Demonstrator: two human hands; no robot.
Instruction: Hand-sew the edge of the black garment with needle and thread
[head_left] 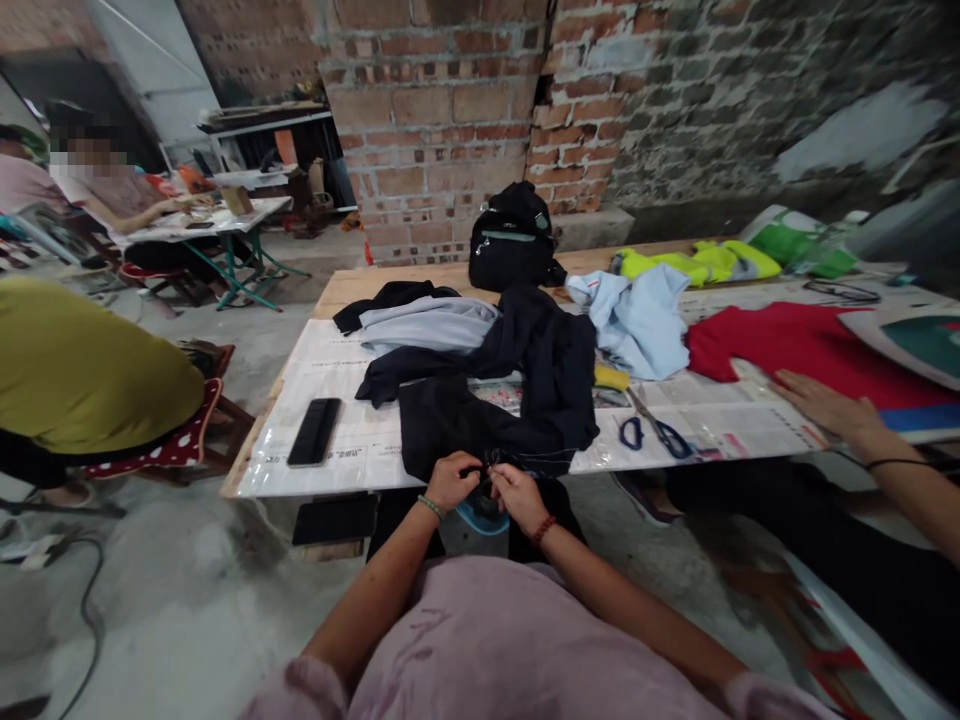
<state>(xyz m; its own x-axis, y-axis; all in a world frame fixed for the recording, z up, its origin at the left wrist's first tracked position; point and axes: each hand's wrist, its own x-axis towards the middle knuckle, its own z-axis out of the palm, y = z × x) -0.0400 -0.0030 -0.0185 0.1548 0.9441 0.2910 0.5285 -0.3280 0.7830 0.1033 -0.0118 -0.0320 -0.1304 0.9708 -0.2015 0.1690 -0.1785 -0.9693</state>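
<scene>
My left hand (452,482) and my right hand (520,497) are close together at the table's front edge, fingers pinched. Both meet at the lower hem of a black garment (450,425), which lies bunched on the table. Something small and dark lies between the fingertips; what it is I cannot make out. Just below, over my lap, a blue rim (487,527) of some container shows, partly hidden by my hands. Behind the hem, more dark cloth (559,370) and a grey garment (427,325) are heaped.
Left on the paper-covered table (292,375) lies a phone (315,430). Scissors (660,425), a yellow spool (611,378), light blue cloth (637,315) and a black bag (511,240) are rightward and behind. A co-worker's hand (821,405) rests by red cloth (787,340). Others sit leftward.
</scene>
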